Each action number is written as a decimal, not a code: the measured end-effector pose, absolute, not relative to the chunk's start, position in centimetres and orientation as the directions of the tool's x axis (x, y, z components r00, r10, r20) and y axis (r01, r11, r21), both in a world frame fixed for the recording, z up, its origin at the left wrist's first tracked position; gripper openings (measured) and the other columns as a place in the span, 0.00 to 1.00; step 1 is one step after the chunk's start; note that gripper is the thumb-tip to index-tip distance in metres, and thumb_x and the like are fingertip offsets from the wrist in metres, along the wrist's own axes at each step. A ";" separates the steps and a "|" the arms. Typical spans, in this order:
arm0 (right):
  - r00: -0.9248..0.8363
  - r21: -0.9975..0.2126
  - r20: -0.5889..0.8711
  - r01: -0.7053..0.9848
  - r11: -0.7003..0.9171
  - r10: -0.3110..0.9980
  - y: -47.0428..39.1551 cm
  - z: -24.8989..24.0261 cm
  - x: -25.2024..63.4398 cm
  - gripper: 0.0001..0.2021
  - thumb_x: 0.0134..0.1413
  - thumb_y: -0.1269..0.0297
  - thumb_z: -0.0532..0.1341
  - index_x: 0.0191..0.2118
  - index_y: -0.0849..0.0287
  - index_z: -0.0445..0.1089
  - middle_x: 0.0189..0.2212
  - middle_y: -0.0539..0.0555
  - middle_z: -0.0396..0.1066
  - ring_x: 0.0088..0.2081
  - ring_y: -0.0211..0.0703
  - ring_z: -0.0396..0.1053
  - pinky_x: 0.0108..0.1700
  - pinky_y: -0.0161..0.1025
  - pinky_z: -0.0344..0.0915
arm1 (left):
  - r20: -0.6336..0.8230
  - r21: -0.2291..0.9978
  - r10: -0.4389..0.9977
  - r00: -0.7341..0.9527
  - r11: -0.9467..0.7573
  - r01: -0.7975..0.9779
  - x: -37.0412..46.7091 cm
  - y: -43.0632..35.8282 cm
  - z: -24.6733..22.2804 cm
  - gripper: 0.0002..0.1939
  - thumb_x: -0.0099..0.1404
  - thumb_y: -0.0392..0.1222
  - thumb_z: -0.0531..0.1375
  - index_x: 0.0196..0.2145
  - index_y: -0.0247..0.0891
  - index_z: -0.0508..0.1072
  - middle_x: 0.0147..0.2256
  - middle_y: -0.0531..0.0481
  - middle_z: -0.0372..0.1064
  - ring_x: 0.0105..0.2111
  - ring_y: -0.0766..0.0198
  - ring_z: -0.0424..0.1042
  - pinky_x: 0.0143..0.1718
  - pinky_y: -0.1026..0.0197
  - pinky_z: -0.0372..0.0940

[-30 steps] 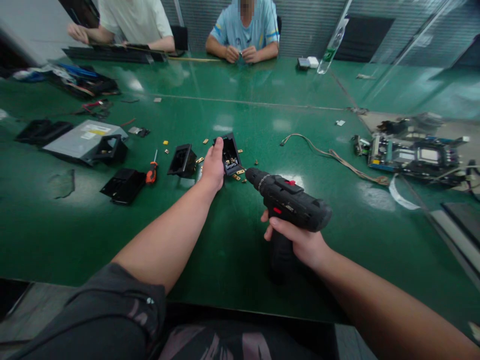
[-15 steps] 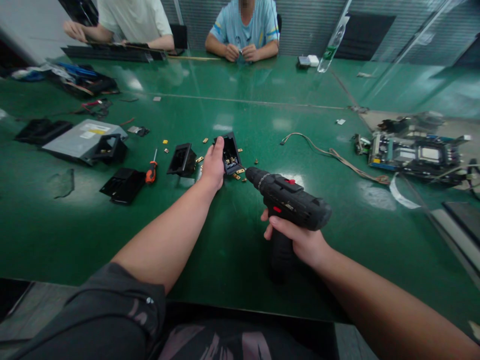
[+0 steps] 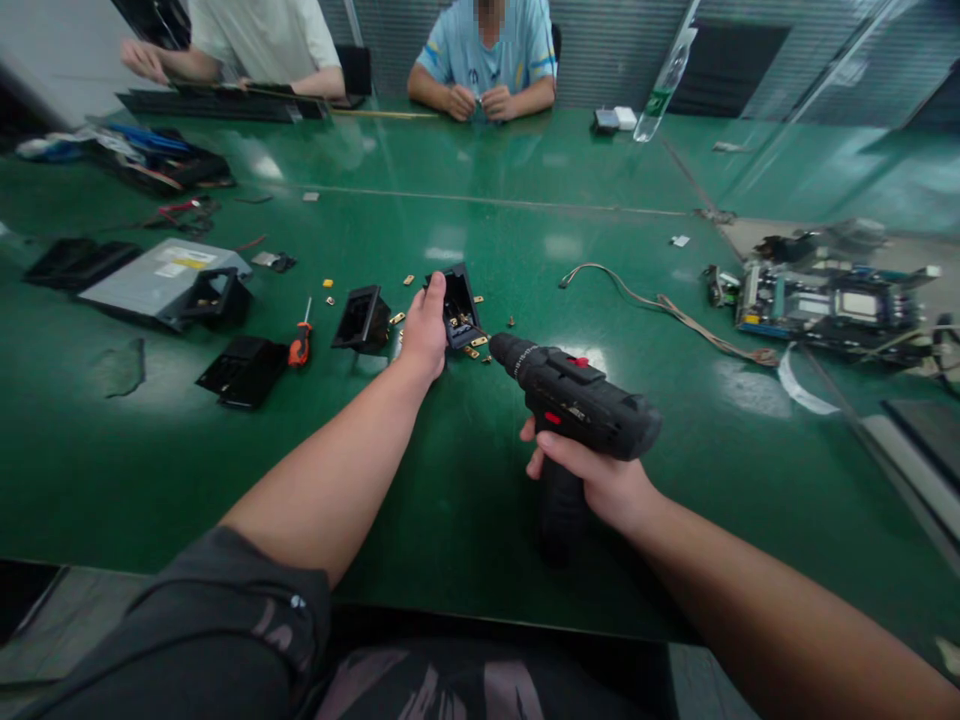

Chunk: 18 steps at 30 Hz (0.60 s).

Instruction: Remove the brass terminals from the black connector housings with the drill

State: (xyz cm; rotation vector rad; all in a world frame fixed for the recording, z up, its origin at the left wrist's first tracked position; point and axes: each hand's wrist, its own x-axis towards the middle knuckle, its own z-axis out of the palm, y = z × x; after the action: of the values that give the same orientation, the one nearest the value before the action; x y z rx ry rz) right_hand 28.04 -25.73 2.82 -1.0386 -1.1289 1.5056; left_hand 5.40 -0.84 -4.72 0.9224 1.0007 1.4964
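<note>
My left hand [image 3: 425, 333] grips a small black plastic housing [image 3: 463, 325] by its left side; the open face shows brass-coloured pieces inside. In my right hand [image 3: 592, 470] is a black cordless drill [image 3: 581, 395], its fingers closed around the handle. The drill's chuck [image 3: 506, 348] points left, with its bit reaching the housing's lower right; the exact contact is too small to see. Around the housing lie several small brass pieces [image 3: 471, 352]. Left of my left hand stands a second black housing [image 3: 361, 320].
An orange screwdriver [image 3: 300, 347], a black plastic part [image 3: 244, 370] and a silver metal box [image 3: 165, 283] lie to the left. Toward the right are a cable [image 3: 664, 308] and a circuit board [image 3: 832, 308]. Two people sit across the green table [image 3: 450, 480], near a plastic bottle [image 3: 664, 88].
The view has shifted very slightly. Both hands, the drill and the housing keep nearly the same position to one another.
</note>
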 end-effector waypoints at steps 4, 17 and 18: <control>-0.172 -0.976 -0.077 -0.189 -0.109 0.982 -25.7 2.8 28.0 0.18 0.66 0.41 0.85 0.43 0.49 0.88 0.36 0.52 0.86 0.31 0.47 0.84 0.37 0.48 0.86 | 0.052 0.938 0.990 -0.129 -0.093 -0.334 5.5 -1.0 -4.7 0.45 0.66 0.91 0.72 0.52 0.46 0.83 0.58 0.39 0.87 0.68 0.35 0.86 0.73 0.28 0.79; -0.183 -0.970 -0.088 -0.210 -0.126 0.979 -25.7 2.6 28.1 0.16 0.67 0.45 0.84 0.44 0.51 0.88 0.38 0.52 0.86 0.32 0.46 0.85 0.37 0.47 0.85 | 0.046 0.944 0.991 -0.128 -0.085 -0.319 5.4 -0.9 -4.7 0.44 0.67 0.91 0.70 0.53 0.47 0.82 0.58 0.38 0.87 0.64 0.37 0.86 0.70 0.30 0.81; -0.180 -0.971 -0.085 -0.205 -0.122 0.980 -25.7 2.7 28.1 0.15 0.68 0.46 0.84 0.44 0.50 0.88 0.38 0.52 0.86 0.31 0.47 0.85 0.37 0.47 0.85 | 0.048 0.945 0.991 -0.128 -0.086 -0.315 5.4 -0.8 -4.8 0.44 0.68 0.91 0.70 0.53 0.47 0.82 0.59 0.38 0.87 0.64 0.37 0.86 0.70 0.30 0.81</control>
State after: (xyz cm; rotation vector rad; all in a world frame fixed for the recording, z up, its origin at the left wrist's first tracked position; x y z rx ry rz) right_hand 28.06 -25.71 2.67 -1.0347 -1.1152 1.5068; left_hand 5.44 -0.80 -4.82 0.9530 1.0134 1.4821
